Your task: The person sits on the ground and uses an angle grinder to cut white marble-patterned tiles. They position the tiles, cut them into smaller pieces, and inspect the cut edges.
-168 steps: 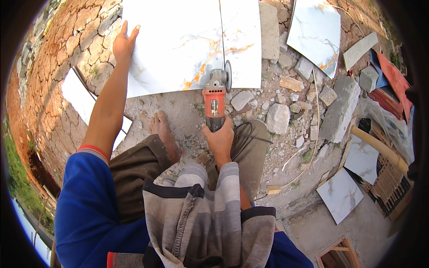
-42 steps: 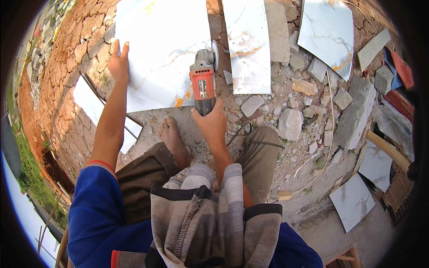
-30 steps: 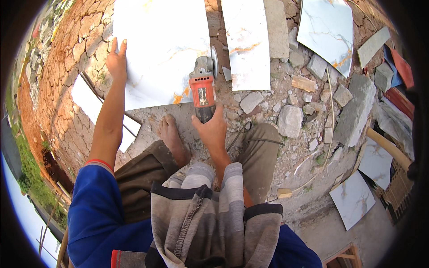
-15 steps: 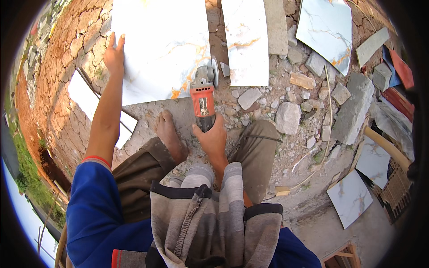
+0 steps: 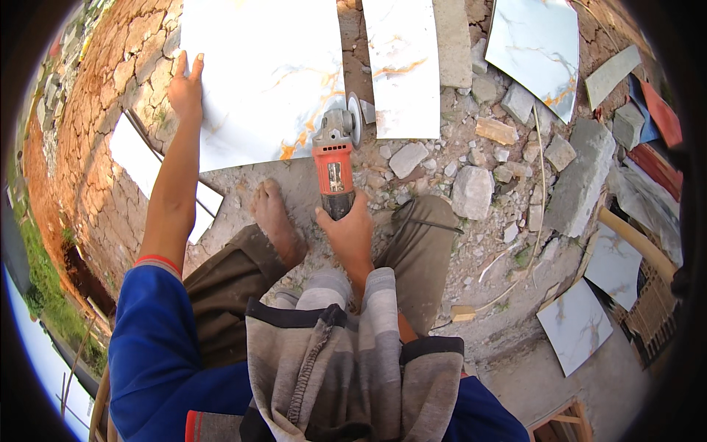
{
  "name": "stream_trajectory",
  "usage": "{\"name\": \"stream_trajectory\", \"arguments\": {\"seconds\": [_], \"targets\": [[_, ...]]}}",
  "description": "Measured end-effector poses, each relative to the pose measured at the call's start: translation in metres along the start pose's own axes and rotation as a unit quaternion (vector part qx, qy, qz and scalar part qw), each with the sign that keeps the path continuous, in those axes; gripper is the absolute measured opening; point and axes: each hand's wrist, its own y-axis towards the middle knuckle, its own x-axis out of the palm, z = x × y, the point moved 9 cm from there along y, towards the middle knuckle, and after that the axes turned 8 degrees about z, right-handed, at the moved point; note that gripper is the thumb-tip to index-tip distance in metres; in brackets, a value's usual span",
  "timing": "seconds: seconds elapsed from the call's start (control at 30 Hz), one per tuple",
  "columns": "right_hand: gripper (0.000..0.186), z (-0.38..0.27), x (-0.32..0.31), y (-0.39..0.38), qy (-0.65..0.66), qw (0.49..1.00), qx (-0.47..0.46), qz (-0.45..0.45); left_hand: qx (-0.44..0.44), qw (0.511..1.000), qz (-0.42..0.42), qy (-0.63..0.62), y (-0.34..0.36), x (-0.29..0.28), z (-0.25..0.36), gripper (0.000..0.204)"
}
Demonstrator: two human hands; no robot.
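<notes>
My right hand [image 5: 347,230] is closed around the black rear grip of a red and grey angle grinder [image 5: 333,166]. The grinder's round cutting disc [image 5: 356,120] stands upright at the right edge of a large white tile [image 5: 258,81] with grey and orange veins. My left hand [image 5: 185,88] rests at that tile's left edge, two fingers stretched out and apart; its other fingers are hidden. Right of the disc, across a gap, lies a narrow strip of matching tile [image 5: 403,74]. A small tile shard [image 5: 368,112] is beside the disc.
Broken stones [image 5: 473,193] and a long concrete slab [image 5: 582,180] cover the ground to the right. More marbled tile pieces [image 5: 534,55] lie at far right and lower right [image 5: 578,328]. White offcuts [image 5: 136,155] sit left of my bare foot [image 5: 276,221]. Cracked soil spreads at left.
The grinder's disc has tilted slightly and shows more of its face. The whole view has shifted a little; both hands keep their places.
</notes>
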Motion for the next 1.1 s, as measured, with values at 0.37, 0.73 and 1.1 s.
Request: {"name": "stream_trajectory", "arguments": {"seconds": [0.37,0.73,1.1], "targets": [[0.066,0.002,0.003,0.002,-0.009,1.000,-0.001,-0.010,-0.023,0.999,-0.025,0.025,0.002,0.006,-0.007,0.073],[0.083,0.019,-0.004,-0.017,0.001,1.000,-0.021,-0.010,-0.034,0.999,-0.034,0.000,0.003,0.014,-0.017,0.072],[0.065,-0.053,-0.080,0.001,0.021,0.996,-0.043,0.078,-0.098,0.980,0.094,-0.142,-0.073,-0.029,0.084,0.050]]}}
